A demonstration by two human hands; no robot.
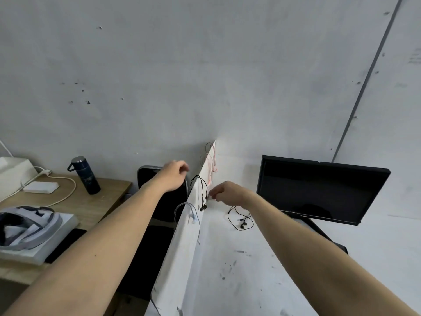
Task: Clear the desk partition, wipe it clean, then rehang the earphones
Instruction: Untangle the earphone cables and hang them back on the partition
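Grey wall behind; the white partition (182,236) runs between both hands. Right hand (227,193) pinches black earphones (202,195) draped over its edge — left hand (174,176) loosely curled, empty (apparently). A tug could snag neighbouring cords.

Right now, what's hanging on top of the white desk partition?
Draped over the partition edge: pink earphones farthest, black earphones by the right hand, and grey-white earphones nearest. Their cords down the far side are hidden.
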